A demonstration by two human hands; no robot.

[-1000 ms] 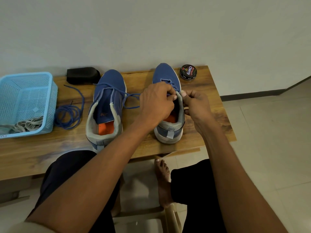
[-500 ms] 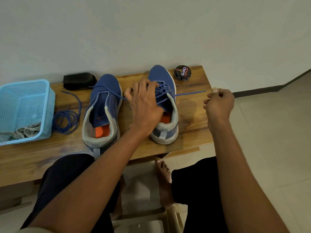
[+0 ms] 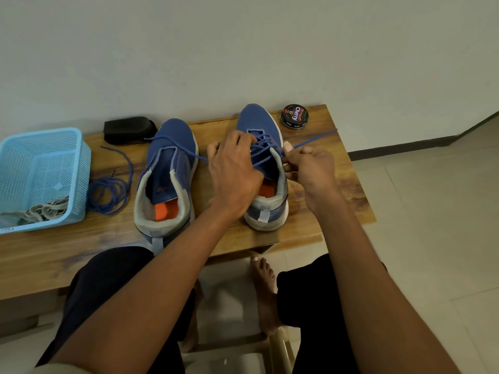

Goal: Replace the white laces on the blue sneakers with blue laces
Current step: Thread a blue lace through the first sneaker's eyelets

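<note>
The right hand [image 3: 310,168], which half a second ago was drawn out well to the right of the right sneaker [image 3: 266,168] with the blue lace [image 3: 310,140] pulled taut, has returned to the shoe's right eyelet row and now pinches the lace there. The free end trails from that pinch toward the shoe polish tin [image 3: 294,116]. Judged from this, one crossing has been tightened and the next eyelet is being addressed; lacing of this shoe is roughly midway.

Layout, left to right, referenced to the right sneaker:
- Light blue plastic basket [image 3: 78,157], far left, holding the removed white laces [image 3: 46,210].
- Spare blue lace [image 3: 110,190], coiled just right of the basket, unused.
- Black shoe brush [image 3: 129,129], behind the coil, against the wall.
- Left sneaker [image 3: 167,174], just left; a blue lace runs loosely across its upper, and whether it passes through any eyelet there cannot be told.
- Left hand [image 3: 233,168], fingers curled over the right sneaker's tongue and crossed laces, holding them down.

Right sneaker condition: blue knit upper, grey collar, orange insole, white sole, toe toward the wall. Several blue crossings fill the front eyelets; the top eyelets near the collar appear unlaced
</note>
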